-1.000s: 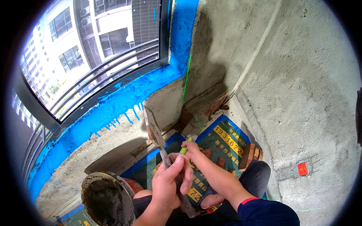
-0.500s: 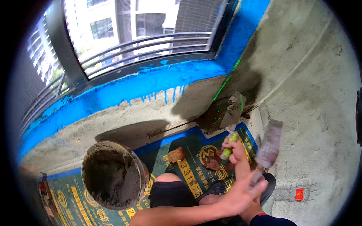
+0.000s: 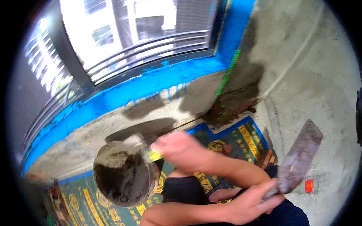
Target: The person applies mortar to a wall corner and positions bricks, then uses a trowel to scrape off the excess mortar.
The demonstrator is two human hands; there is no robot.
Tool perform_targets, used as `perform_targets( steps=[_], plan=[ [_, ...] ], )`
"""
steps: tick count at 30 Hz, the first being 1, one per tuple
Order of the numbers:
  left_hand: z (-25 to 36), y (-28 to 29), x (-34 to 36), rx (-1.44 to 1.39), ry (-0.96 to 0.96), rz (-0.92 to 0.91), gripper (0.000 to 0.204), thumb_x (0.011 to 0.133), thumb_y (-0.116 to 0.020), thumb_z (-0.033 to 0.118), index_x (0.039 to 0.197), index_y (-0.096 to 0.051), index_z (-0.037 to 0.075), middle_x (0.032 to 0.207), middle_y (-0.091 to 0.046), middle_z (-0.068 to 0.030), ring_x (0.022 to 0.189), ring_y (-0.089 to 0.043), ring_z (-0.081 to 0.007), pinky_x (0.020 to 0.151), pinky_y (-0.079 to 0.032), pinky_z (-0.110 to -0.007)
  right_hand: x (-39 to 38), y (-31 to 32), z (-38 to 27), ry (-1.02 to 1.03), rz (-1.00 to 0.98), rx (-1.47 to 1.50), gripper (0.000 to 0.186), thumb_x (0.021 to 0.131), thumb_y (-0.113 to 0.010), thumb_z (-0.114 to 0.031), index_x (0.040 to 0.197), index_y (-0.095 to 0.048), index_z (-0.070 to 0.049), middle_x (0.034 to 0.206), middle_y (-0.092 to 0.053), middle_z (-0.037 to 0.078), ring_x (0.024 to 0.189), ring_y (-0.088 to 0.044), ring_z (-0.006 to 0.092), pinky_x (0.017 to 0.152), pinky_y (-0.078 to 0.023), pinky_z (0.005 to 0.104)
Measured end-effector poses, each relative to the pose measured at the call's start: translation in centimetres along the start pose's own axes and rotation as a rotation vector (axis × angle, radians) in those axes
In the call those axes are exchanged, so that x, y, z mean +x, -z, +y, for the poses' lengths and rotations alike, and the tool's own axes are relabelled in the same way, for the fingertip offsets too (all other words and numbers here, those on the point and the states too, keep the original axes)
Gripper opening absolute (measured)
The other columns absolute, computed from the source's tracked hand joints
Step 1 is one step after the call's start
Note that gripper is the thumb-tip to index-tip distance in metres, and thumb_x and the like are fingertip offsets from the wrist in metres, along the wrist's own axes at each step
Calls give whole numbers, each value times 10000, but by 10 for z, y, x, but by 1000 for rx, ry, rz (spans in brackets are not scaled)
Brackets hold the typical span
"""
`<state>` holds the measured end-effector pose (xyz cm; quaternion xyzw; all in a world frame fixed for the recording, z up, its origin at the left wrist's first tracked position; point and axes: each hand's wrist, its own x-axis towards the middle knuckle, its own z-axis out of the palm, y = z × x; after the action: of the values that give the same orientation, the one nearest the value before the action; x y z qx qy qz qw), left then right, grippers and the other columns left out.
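Note:
My left hand (image 3: 264,199) grips the handle of a long, flat, stained metal blade (image 3: 300,154), held out at the lower right. My right hand (image 3: 177,147), crossed over toward the left, holds a small trowel by its yellow-green handle (image 3: 154,155). Its pale blade (image 3: 137,141), smeared by motion, is at the rim of a round bucket (image 3: 124,177) of dark grey wet mortar.
A window (image 3: 113,41) with railings has a blue-coated surround (image 3: 102,107). A rough plastered wall (image 3: 309,75) rises at right. Green printed floor covering (image 3: 241,147) lies below, with brick pieces (image 3: 266,160) near the wall and a red socket box (image 3: 309,185).
My right hand has swung left with the green-handled trowel to the bucket. My left hand has carried the long blade from the middle out to the right. The view has shifted toward the left.

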<state>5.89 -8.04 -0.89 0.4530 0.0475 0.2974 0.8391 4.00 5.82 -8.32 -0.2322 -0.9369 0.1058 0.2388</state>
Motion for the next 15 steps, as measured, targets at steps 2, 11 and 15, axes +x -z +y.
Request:
perform_targets(
  steps=[2, 11, 15],
  plan=[
    [-4, 8, 2, 73, -25, -51, 194, 1003, -552, 220, 1097, -567, 50, 747, -561, -1, 653, -520, -75, 583, -426, -235, 2, 9, -17, 1, -70, -3, 214, 793, -678, -193, 972, -602, -105, 889, -598, 107, 880, -631, 304, 762, -503, 457],
    [12, 35, -2, 42, 15, 293, 477, 960, -510, 467, 1091, -509, 8, 647, -590, -120, 420, -479, -149, 405, -343, -252, -173, 100, 13, -906, -39, 737, 242, 979, -582, -218, 1126, -665, -45, 978, -686, 47, 898, -613, 101, 818, -504, 283],
    [20, 44, 23, 196, -98, 576, 439, 1017, -417, 472, 1056, -542, 53, 647, -547, -87, 397, -413, -129, 420, -336, -253, -228, 132, -19, -866, 312, 1168, 383, 1025, -528, -351, 1140, -612, 4, 998, -675, 69, 926, -634, 138, 827, -506, 286]
  ],
)
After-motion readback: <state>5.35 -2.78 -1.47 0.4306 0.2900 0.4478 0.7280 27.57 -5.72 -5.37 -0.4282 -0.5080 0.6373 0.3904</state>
